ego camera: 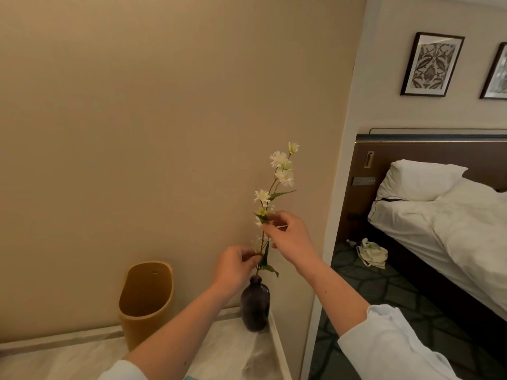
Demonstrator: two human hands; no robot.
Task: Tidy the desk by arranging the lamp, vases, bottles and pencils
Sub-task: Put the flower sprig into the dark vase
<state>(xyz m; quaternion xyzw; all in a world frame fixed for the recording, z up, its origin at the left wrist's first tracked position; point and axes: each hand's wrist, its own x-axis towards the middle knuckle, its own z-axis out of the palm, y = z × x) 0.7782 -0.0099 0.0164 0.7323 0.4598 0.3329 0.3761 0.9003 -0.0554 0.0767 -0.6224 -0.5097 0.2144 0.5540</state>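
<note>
Dark glass vase (pixel 255 305): bottle shape, rounded shoulders, narrow neck, glossy near-black glass. It is stood at the far right corner of the counter (pixel 227 349), just inside the right edge. The counter top is pale, smooth and marble-veined, with a grey band along the far edge.

Flower sprig (pixel 285 176): thin brownish stem, small white ragged-petalled blooms, narrow green leaves. The lower end is seated in the vase neck. The sprig is held roughly upright, with the tip leaning slightly right.

Left hand (pixel 236 266): thumb and fingertips are pinched together on the stem low down, just above the vase neck.

Right hand (pixel 290 237): the stem is pinched higher up, at a cluster of leaves and small blooms. Both hands are clamped on the sprig and neither is touching the glass. Pale blue sleeves (pixel 389 344) are pushed back on both forearms.

Mustard vase (pixel 146 294): matte ochre, oval tube with a slant-cut mouth that is higher at the back, and a small hole in the back wall. It is stood at the far edge of the counter against the wall (pixel 137 119), left of the dark vase. Its lower right is crossed by the left forearm.

The wall is beige with a fine woven texture.

Past the right edge:
- bed (pixel 452 231) with rumpled white linen, a pillow (pixel 419 179) and a dark wood headboard
- dark green patterned carpet (pixel 365 292)
- pale crumpled bag (pixel 371 253) on the carpet beside the bed
- black-framed prints (pixel 432 64) on the wall
</note>
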